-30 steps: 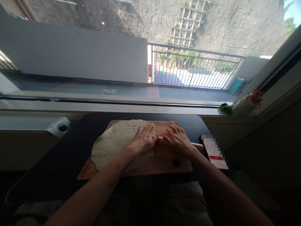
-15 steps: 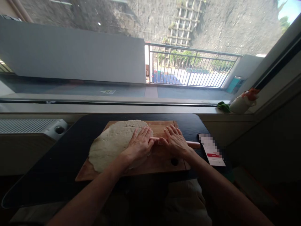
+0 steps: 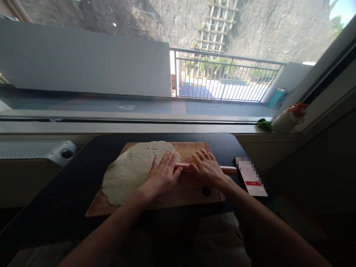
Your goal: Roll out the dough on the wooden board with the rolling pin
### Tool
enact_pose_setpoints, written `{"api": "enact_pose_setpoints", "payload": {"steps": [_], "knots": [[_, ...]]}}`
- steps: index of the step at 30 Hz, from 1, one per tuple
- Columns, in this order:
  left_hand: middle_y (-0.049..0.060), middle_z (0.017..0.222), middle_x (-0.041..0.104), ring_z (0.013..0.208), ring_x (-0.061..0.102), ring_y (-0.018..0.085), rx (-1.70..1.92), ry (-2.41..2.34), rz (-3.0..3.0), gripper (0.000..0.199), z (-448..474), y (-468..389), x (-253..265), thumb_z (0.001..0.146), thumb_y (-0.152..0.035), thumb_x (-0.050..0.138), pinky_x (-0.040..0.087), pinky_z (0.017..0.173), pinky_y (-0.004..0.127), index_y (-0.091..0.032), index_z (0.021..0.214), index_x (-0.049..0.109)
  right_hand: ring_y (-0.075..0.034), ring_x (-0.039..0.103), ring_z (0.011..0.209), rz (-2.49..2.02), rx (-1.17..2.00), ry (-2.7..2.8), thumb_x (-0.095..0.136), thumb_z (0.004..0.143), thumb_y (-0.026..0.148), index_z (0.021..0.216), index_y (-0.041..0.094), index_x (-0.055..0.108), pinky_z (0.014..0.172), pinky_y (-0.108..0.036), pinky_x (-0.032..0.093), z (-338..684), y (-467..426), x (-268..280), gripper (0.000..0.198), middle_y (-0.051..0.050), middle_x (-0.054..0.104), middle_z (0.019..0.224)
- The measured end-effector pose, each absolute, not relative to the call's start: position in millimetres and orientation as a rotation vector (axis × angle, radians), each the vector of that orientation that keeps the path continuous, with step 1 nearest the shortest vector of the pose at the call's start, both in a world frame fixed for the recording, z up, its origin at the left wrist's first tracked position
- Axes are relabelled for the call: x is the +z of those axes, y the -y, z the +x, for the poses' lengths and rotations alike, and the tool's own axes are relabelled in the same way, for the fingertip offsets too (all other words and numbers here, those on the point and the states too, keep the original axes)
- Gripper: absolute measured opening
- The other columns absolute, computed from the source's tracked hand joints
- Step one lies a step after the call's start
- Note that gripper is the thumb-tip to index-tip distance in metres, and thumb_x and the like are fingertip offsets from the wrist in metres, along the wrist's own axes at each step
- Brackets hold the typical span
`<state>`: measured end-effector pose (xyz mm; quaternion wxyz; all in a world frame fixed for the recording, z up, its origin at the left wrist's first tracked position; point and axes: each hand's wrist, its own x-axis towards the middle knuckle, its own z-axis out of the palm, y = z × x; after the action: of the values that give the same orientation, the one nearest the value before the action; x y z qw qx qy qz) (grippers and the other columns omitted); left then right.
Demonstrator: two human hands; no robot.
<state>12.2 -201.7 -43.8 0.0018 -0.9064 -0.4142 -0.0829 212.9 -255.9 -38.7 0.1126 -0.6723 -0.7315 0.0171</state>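
Observation:
A broad, thin sheet of pale dough [image 3: 130, 167] covers the left part of a wooden cutting board [image 3: 189, 194]. A pinkish rolling pin [image 3: 228, 170] lies crosswise, its right end past the board's edge and its left end hidden under my left hand [image 3: 163, 171]. That hand rests flat over the pin and the dough's right side, fingers stretched out. My right hand [image 3: 208, 170] lies open across the pin, fingers spread and palm down. Neither hand wraps its fingers round the pin.
The board sits on a dark table [image 3: 63, 189]. A phone [image 3: 250, 176] lies at its right edge. Behind is a window sill [image 3: 167, 128] with a white pot [image 3: 286, 122] and a green object [image 3: 264, 125]. A radiator [image 3: 33, 149] stands at left.
The rolling pin has turned, and the small mark on it no longer shows. My left hand sits slightly further left. Both hands stay flat, and the view has shifted a little.

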Motion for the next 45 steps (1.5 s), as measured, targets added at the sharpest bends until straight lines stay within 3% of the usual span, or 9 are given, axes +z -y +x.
{"api": "enact_pose_setpoints", "payload": {"steps": [5, 12, 20, 25, 31, 35, 38, 45], "knots": [[0.011, 0.150, 0.030, 0.140, 0.021, 0.026, -0.318, 1.182, -2.818, 0.060, -12.7, 240.4, -56.0, 0.093, -0.046, 0.030, 0.007, 0.115, 0.052, -0.014, 0.144, 0.030, -0.025, 0.022, 0.139, -1.811, 0.025, 2.245, 0.036, 0.094, 0.048, 0.140, 0.017, 0.038, 0.112, -0.043, 0.018, 206.3, 294.6, -45.1, 0.056, -0.010, 0.038, 0.146], [0.012, 0.152, 0.025, 0.141, 0.018, 0.025, -0.190, 1.416, -2.826, 0.058, 32.1, 178.5, -38.0, 0.095, -0.041, 0.022, 0.010, 0.113, 0.054, -0.008, 0.143, 0.032, -0.029, 0.018, 0.140, -2.071, 0.087, 2.071, 0.024, 0.095, 0.052, 0.139, 0.013, 0.040, 0.110, -0.052, 0.017, 217.2, 224.3, -36.0, 0.061, -0.014, 0.033, 0.148], [0.008, 0.153, 0.023, 0.141, 0.020, 0.022, -0.199, 1.067, -2.932, 0.057, -25.7, 243.1, -50.1, 0.096, -0.041, 0.027, 0.009, 0.115, 0.049, -0.017, 0.147, 0.021, -0.024, 0.023, 0.139, -1.788, 0.063, 2.251, 0.037, 0.094, 0.042, 0.142, 0.014, 0.035, 0.113, -0.041, 0.019, 201.9, 303.5, -43.9, 0.055, -0.010, 0.036, 0.147], [0.010, 0.150, 0.031, 0.139, 0.027, 0.023, -0.145, 1.132, -2.899, 0.055, -20.4, 231.0, -42.3, 0.095, -0.039, 0.029, 0.010, 0.114, 0.051, -0.014, 0.144, 0.030, -0.027, 0.022, 0.139, -1.912, 0.023, 2.132, 0.039, 0.094, 0.039, 0.137, 0.009, 0.041, 0.113, -0.046, 0.019, 198.2, 296.0, -44.3, 0.053, -0.015, 0.037, 0.146], [0.006, 0.145, 0.041, 0.134, 0.036, 0.020, -0.315, 0.888, -2.921, 0.050, -44.3, 262.2, -32.9, 0.094, -0.033, 0.035, 0.005, 0.115, 0.047, -0.021, 0.143, 0.033, -0.022, 0.020, 0.140, -1.712, 0.126, 2.296, 0.032, 0.097, 0.036, 0.145, 0.014, 0.029, 0.114, -0.041, 0.022, 197.4, 338.3, -35.8, 0.053, -0.009, 0.031, 0.150], [0.007, 0.134, 0.054, 0.125, 0.046, 0.021, -0.327, 1.157, -2.903, 0.043, -15.8, 245.9, -28.3, 0.096, -0.031, 0.028, 0.011, 0.114, 0.051, -0.020, 0.131, 0.049, -0.025, 0.020, 0.140, -1.741, 0.161, 2.296, 0.032, 0.097, 0.038, 0.135, 0.012, 0.045, 0.113, -0.043, 0.023, 198.8, 317.4, -28.8, 0.049, -0.011, 0.041, 0.144], [0.011, 0.144, 0.041, 0.135, 0.033, 0.025, -0.268, 1.223, -2.902, 0.051, -0.2, 231.7, -35.0, 0.096, -0.038, 0.027, 0.013, 0.113, 0.054, -0.014, 0.138, 0.041, -0.028, 0.020, 0.140, -1.862, 0.082, 2.196, 0.037, 0.094, 0.046, 0.136, 0.009, 0.043, 0.113, -0.047, 0.021, 196.3, 303.9, -33.2, 0.056, -0.014, 0.037, 0.146], [0.005, 0.152, 0.027, 0.141, 0.020, 0.021, -0.176, 0.938, -2.986, 0.059, -32.0, 253.2, -47.5, 0.094, -0.044, 0.031, 0.006, 0.115, 0.046, -0.020, 0.147, 0.021, -0.022, 0.020, 0.140, -1.706, 0.102, 2.310, 0.037, 0.094, 0.048, 0.145, 0.015, 0.029, 0.114, -0.040, 0.019, 191.4, 338.3, -45.0, 0.062, -0.008, 0.030, 0.150]]}}
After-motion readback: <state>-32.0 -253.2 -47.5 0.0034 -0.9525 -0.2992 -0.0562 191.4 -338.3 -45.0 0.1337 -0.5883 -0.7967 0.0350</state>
